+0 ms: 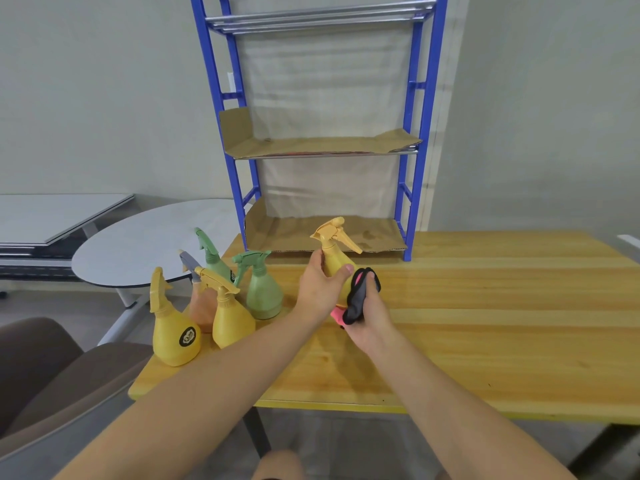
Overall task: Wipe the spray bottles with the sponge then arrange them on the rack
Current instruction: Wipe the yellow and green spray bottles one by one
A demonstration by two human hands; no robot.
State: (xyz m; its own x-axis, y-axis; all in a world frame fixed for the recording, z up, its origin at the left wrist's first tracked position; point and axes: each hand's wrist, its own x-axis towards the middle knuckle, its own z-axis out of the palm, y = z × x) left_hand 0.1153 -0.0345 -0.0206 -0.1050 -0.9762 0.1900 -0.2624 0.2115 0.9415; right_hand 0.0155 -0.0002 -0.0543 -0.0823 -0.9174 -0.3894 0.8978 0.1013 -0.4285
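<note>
The job looks barely begun: the shelves in view on the blue metal rack [414, 168], two lined with cardboard, hold no bottle. The left hand [318, 289] curls its fingers round a yellow plastic spray bottle [334, 263] over the pale wooden tabletop [485, 306], near the rack's front. The right hand [370, 323] clutches a black-and-pink sponge [360, 296] against the bottle's side. Five more spray bottles [230, 320], two yellow, two green and one peach, stand clustered at the tabletop's left end, probably unwiped. Hands and sponge hide the held bottle's base, so I cannot tell whether it clears the tabletop.

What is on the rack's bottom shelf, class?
Only a cardboard sheet lies there, with no bottles on it. The yellow bottle in the left hand covers part of it, and whatever lies beneath is hidden.
</note>
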